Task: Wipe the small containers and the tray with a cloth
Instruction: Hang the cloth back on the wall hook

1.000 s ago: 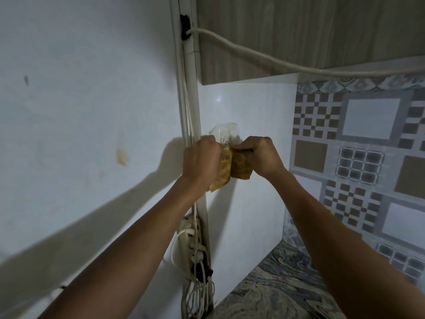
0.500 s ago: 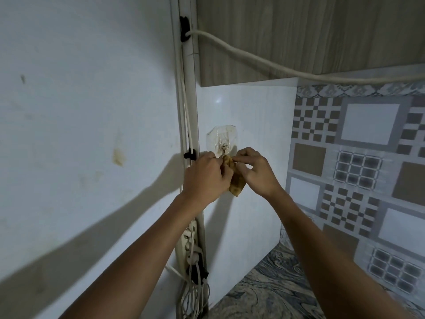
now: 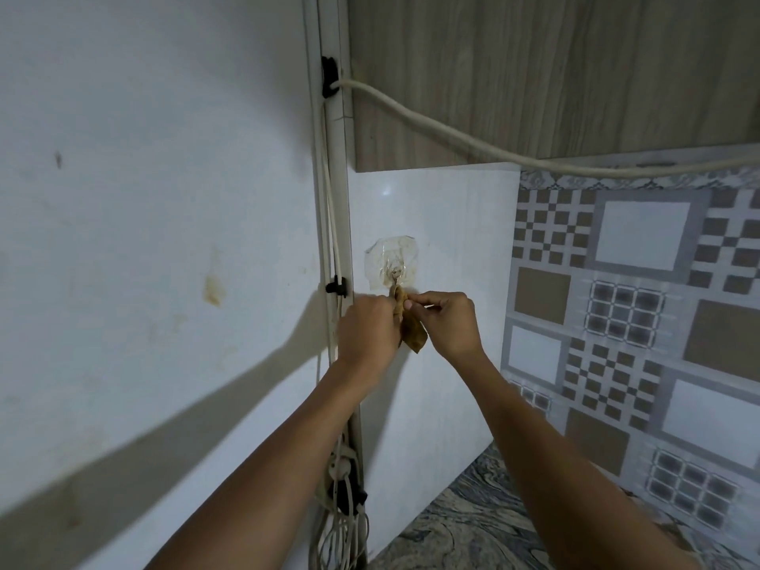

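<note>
A white wall (image 3: 144,240) fills the left side, with a brown stain (image 3: 214,288) on it; thin wires (image 3: 329,240) run down the corner, held by a black clip (image 3: 330,76) up high; low down they reach a white plug block (image 3: 341,466) with more wires hanging under it. A wooden cupboard (image 3: 555,76) sits at the top right; a thick pale cable (image 3: 452,137) sags across its front. Under it is a shiny white panel (image 3: 444,224), and to the right are grey and brown patterned tiles (image 3: 637,302); a swirly grey counter (image 3: 473,520) shows at the bottom.

A clear sticky hook (image 3: 392,263) is on the white panel; nothing stands between the hands and it.

Both arms reach up and far from the bottom of the view, and the hands meet just under the hook. The yellow-brown cloth (image 3: 411,335) hangs between them, its top end up at the hook; I cannot tell if it is looped on. The left hand (image 3: 368,335) shows its back, fingers curled, gripping the cloth's left side; the right hand (image 3: 448,322) pinches the cloth near its top with thumb and finger.
</note>
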